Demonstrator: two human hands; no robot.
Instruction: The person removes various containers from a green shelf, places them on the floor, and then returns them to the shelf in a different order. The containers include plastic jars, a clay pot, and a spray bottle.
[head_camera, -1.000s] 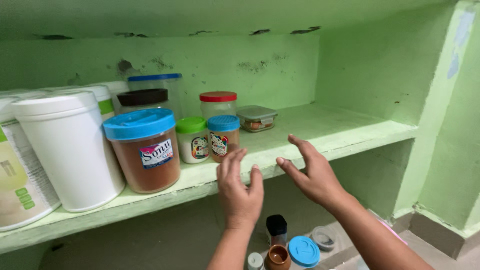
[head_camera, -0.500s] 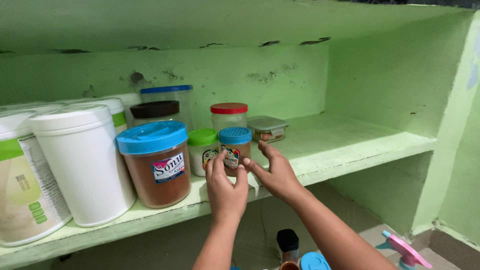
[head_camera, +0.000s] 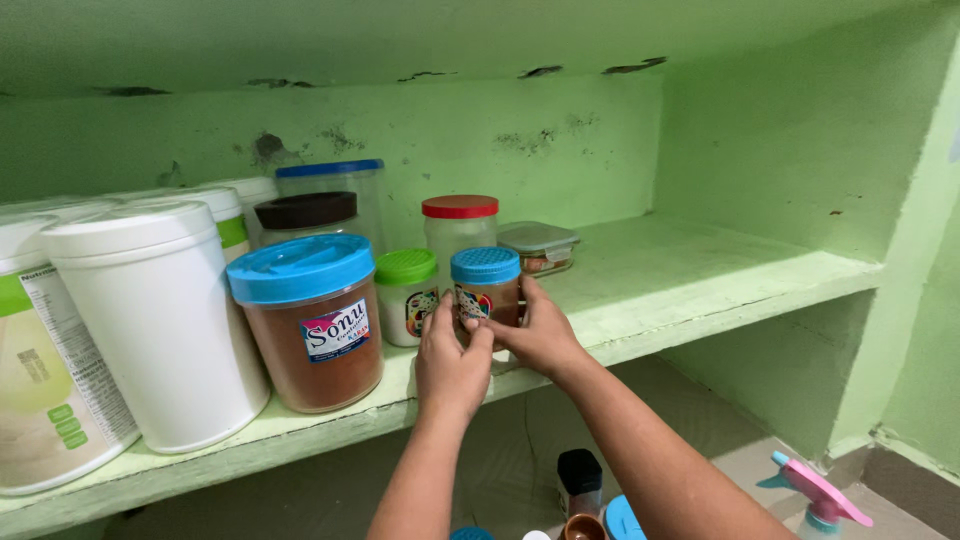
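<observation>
— Blue-lidded small jar with a colourful label, near the front edge of the green shelf; clasped by both hands?

— Clasped, yes: left hand on its left side, right hand wrapped round its right.

— And alongside?

— Green-lidded jar touching on the left; further left, big blue-lidded jar of brown powder, red-and-white label. Red-lidded jar behind.

I noted the small jar was clear plastic with a ribbed blue plastic lid and glossy paper label. The shelf was matt, rough-painted masonry, its paint chipped. The white tub looked smooth, satin plastic.
</observation>
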